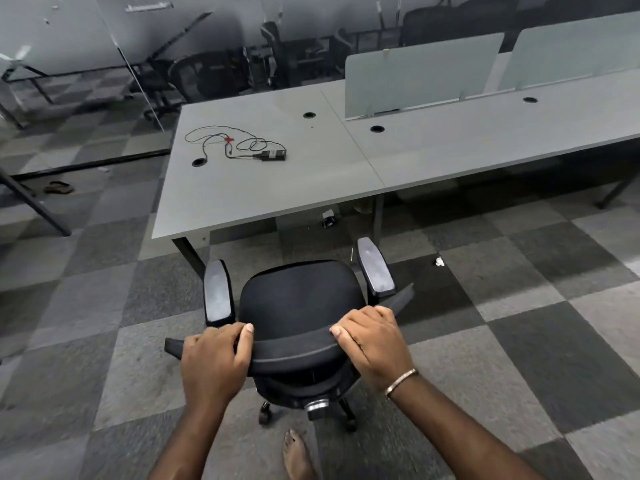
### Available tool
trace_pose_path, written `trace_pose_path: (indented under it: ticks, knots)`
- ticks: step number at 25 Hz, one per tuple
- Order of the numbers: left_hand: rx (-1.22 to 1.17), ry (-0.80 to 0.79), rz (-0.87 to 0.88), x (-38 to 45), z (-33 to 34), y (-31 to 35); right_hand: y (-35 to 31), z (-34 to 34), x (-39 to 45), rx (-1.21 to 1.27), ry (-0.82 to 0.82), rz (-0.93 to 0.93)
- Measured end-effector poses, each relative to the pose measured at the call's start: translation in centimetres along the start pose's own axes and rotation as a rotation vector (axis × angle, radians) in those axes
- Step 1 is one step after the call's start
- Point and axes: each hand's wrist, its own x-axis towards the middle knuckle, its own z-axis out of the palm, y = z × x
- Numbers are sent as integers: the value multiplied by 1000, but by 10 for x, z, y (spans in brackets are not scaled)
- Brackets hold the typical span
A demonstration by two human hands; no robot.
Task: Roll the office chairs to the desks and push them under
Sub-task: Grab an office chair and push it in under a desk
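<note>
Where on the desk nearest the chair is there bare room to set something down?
The desk is bare along its near edge, between the front rim and the power adapter with its looped cable, and right of that, toward the seam. The cable's loops crowd the far left. Both hands grip the chair backrest.

1. The light is dim, cool and even, with muted, greyish colours.
2. The table top carries a soft, pale sheen near its far edge, with no hard glare.
3. Deep shadow lies under the table, and the far room behind the glass wall is murky.
4. The glass wall shows faint hazy reflections.
5. Wide-angle distortion bends the table's edges and stretches the carpet squares toward the corners.
6. The carpet at the bottom edge looks smeared; the hands are fairly sharp.
</note>
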Motion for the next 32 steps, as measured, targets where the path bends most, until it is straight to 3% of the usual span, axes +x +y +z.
trace_pose_path:
  ticks: [5, 11, 32]
  knots:
    - [13, 30, -31, -1, 1, 1, -4, -8, 1, 34, -85, 6]
    - [-18, 76, -41, 4, 5, 0, 10, -17, 8, 11, -258, -129]
    - [-8, 1, 136, 105, 31, -15, 27, 9, 108, -112, -274, 24]
